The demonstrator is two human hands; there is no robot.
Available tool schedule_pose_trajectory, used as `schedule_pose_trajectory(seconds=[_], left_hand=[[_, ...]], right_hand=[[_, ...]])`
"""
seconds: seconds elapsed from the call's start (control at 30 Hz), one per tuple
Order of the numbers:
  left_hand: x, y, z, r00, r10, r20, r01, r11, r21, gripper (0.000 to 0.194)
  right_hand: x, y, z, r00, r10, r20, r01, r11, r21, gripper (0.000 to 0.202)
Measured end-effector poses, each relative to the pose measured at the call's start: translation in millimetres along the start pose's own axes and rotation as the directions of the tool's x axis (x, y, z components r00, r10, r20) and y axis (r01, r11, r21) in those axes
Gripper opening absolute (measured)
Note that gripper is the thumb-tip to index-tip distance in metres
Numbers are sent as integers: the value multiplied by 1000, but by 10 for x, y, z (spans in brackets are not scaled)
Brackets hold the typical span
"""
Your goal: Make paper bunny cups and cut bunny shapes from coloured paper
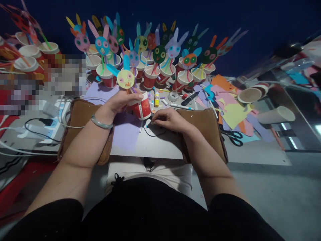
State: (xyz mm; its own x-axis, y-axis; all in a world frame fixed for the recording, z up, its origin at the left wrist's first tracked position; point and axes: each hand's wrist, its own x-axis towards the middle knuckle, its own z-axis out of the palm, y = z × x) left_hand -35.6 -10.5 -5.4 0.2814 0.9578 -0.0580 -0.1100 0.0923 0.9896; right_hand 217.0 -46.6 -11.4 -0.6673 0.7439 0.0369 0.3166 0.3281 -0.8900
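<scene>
My left hand [122, 101] is wrapped round a red paper cup [140, 107], held tilted above the table. From this cup rises a yellow paper rabbit face [125, 79] with blue ears, on straws. Close to the base of the cup is my right hand [168, 118], its fingers curled and the fingertips pressed together; whether anything sits between them I cannot make out. A thin dark cord [154, 135] loops on the table below that hand. Under the left hand lies a sheet of purple paper [126, 134].
Behind stand several finished-looking cups with paper rabbit faces [175, 48]. A glue stick [156, 99], white marker [182, 106], black marker [190, 98] and tape roll [173, 96] lie ahead. Scissors [233, 136] and coloured paper scraps [234, 115] are at right. Brown cushions [204, 129] flank me; a power strip [56, 122] lies left.
</scene>
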Motion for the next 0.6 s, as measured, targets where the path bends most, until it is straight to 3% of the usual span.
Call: schedule_pose_trajectory(seconds=[0.1, 0.2, 0.33, 0.4, 0.5, 0.6], left_hand=[[4, 59, -61, 998, 4, -63, -8, 997, -73, 43], [-2, 135, -111, 987, 10, -161, -41, 980, -194, 37], [-5, 214, -115, 965, -2, -263, -73, 959, -273, 20], [-6, 235, -95, 961, -5, -277, -83, 949, -306, 13], [-7, 245, -62, 955, -8, -298, -99, 934, -342, 7], [-7, 243, -41, 956, -36, -290, -69, 936, -344, 3]], right_hand=[[20, 32, 40, 997, -24, 69, 32, 994, -105, 11], [29, 78, 5, 996, -4, 95, 8, 999, -45, 18], [33, 137, -108, 996, 54, -75, -47, 995, 91, 25], [31, 129, -116, 993, 64, -103, -49, 989, 139, 25], [33, 38, 13, 997, 34, 74, -47, 982, 182, 25], [82, -92, 264, 964, -26, 265, -9, 991, 132, 19]])
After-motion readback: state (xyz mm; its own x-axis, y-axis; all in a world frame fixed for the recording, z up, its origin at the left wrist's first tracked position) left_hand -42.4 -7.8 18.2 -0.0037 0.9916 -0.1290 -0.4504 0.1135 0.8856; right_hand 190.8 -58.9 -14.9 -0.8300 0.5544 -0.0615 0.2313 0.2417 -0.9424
